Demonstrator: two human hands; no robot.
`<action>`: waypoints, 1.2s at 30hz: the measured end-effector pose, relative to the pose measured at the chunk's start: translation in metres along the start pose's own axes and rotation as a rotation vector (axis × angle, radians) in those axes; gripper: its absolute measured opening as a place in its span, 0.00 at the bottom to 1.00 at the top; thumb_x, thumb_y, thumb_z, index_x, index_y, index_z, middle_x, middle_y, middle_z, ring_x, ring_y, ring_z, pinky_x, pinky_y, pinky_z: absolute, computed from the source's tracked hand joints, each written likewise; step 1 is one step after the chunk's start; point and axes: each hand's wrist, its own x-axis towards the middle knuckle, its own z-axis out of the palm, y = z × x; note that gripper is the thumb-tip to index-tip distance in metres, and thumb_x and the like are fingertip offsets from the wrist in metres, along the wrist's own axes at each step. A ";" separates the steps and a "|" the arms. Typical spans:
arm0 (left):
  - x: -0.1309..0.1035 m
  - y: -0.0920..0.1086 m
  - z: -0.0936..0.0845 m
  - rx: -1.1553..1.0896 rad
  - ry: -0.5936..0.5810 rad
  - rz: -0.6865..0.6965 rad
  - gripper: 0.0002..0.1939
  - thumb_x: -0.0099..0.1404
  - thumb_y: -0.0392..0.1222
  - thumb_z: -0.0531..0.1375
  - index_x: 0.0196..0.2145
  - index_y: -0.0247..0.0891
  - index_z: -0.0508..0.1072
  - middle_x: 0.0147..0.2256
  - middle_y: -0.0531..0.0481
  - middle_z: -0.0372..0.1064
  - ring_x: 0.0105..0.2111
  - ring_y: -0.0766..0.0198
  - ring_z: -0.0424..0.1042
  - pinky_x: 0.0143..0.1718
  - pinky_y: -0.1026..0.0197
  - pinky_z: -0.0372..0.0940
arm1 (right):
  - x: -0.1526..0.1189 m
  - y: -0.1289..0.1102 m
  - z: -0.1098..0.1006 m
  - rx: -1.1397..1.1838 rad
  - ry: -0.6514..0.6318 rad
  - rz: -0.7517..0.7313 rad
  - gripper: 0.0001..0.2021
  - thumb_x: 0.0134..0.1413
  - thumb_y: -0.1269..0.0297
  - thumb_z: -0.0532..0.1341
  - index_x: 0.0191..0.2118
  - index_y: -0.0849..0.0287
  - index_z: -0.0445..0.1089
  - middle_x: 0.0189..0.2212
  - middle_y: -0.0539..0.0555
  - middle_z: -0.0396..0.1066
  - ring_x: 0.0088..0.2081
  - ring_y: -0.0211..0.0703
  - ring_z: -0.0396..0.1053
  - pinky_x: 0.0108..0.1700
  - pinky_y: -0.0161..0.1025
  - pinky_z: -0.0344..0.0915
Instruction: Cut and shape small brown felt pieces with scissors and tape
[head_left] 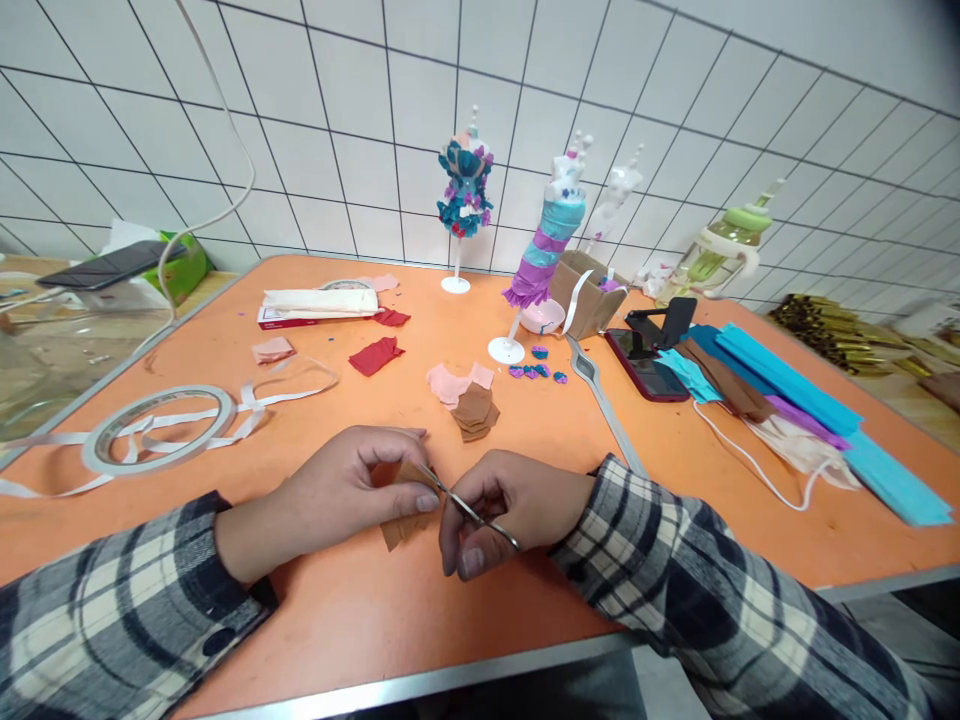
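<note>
My left hand (375, 480) pinches a piece of brown crepe paper (401, 530) between thumb and fingers, low over the front of the orange table. In my right hand (499, 515) is a small pair of metal scissors (480, 518), its blades pointing left and meeting the edge of the brown paper. Whether the blades are parted is hard to make out. Just beyond my hands lies a small stack of cut brown pieces (475, 410), overlapping some pale pink pieces (448, 385).
Dress-form figures, one wrapped in blue and purple paper (551, 235), one in teal petals (465, 190), stand at the back. A tape roll (161, 430) with trailing strips lies left. Rightward are a grey strap (607, 400), a phone (649, 370) and folded crepe paper (795, 380).
</note>
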 end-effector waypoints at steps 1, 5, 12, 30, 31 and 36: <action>0.000 -0.001 0.000 -0.007 0.013 -0.005 0.08 0.60 0.42 0.65 0.24 0.39 0.74 0.24 0.57 0.73 0.27 0.66 0.73 0.61 0.45 0.61 | 0.000 0.001 0.000 -0.001 0.005 0.002 0.26 0.35 0.46 0.75 0.33 0.64 0.74 0.21 0.45 0.65 0.25 0.31 0.60 0.27 0.31 0.56; -0.001 -0.003 0.000 -0.043 -0.034 -0.024 0.08 0.60 0.41 0.65 0.24 0.39 0.74 0.23 0.58 0.73 0.27 0.66 0.73 0.62 0.45 0.58 | 0.001 0.003 -0.002 -0.003 -0.034 0.038 0.28 0.36 0.43 0.73 0.35 0.65 0.75 0.23 0.47 0.68 0.25 0.32 0.63 0.27 0.31 0.58; -0.001 -0.003 0.002 -0.123 -0.083 -0.063 0.10 0.58 0.41 0.66 0.22 0.37 0.73 0.21 0.58 0.69 0.25 0.67 0.70 0.60 0.46 0.61 | -0.001 0.005 -0.003 0.002 -0.072 0.046 0.25 0.38 0.47 0.74 0.36 0.65 0.76 0.21 0.45 0.65 0.25 0.31 0.62 0.25 0.29 0.57; -0.006 -0.007 0.003 -0.171 0.040 -0.015 0.29 0.54 0.48 0.72 0.52 0.43 0.73 0.49 0.45 0.73 0.51 0.53 0.71 0.51 0.54 0.68 | 0.001 0.005 -0.004 0.001 -0.080 0.058 0.26 0.36 0.45 0.74 0.33 0.64 0.75 0.25 0.47 0.71 0.23 0.30 0.64 0.26 0.29 0.59; -0.006 -0.008 0.003 -0.186 0.038 0.017 0.36 0.53 0.50 0.73 0.58 0.46 0.69 0.56 0.44 0.69 0.57 0.49 0.66 0.57 0.50 0.64 | 0.001 0.005 -0.003 -0.002 -0.074 0.045 0.26 0.36 0.45 0.74 0.33 0.64 0.75 0.25 0.48 0.71 0.23 0.30 0.64 0.26 0.29 0.59; -0.003 -0.009 0.000 -0.195 -0.020 0.080 0.17 0.59 0.54 0.68 0.43 0.44 0.80 0.54 0.43 0.72 0.58 0.47 0.67 0.60 0.47 0.60 | 0.003 0.007 -0.003 -0.018 -0.062 0.015 0.27 0.39 0.42 0.72 0.34 0.64 0.75 0.23 0.48 0.70 0.24 0.31 0.65 0.27 0.30 0.59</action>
